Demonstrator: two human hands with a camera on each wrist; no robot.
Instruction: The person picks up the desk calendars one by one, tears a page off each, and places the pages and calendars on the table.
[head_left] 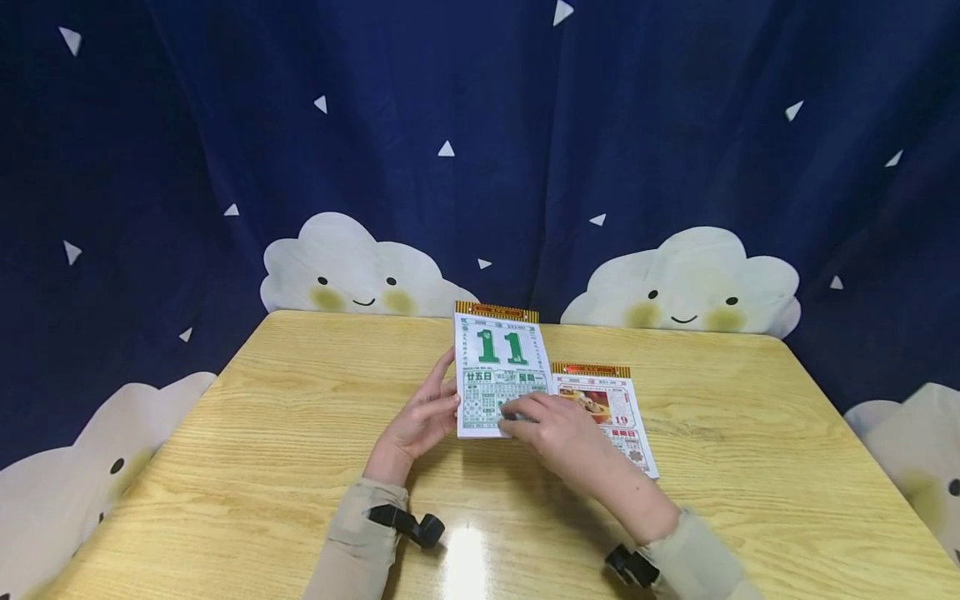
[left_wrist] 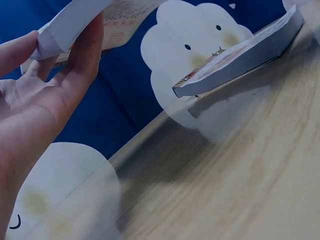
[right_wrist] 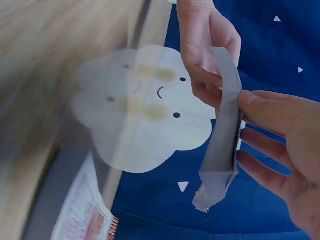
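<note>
A tear-off calendar (head_left: 495, 375) with a green "11" on its front page is held raised above the table. My left hand (head_left: 423, 417) grips its left edge; the left wrist view shows that hand's thumb and fingers (left_wrist: 85, 55) on either side of the thick page block. Against the lower part of the front page rest the fingertips of my right hand (head_left: 558, 429). In the right wrist view the right thumb and fingers (right_wrist: 265, 147) touch the front side of the block. A second calendar (head_left: 618, 421), with a red "19" and a food picture, lies to the right, partly covered by the right hand.
The light wooden table (head_left: 750, 467) reaches back to a dark blue curtain (head_left: 480, 167) with white triangles and smiling clouds. Each forearm wears a black strap, such as the left wrist strap (head_left: 405, 525).
</note>
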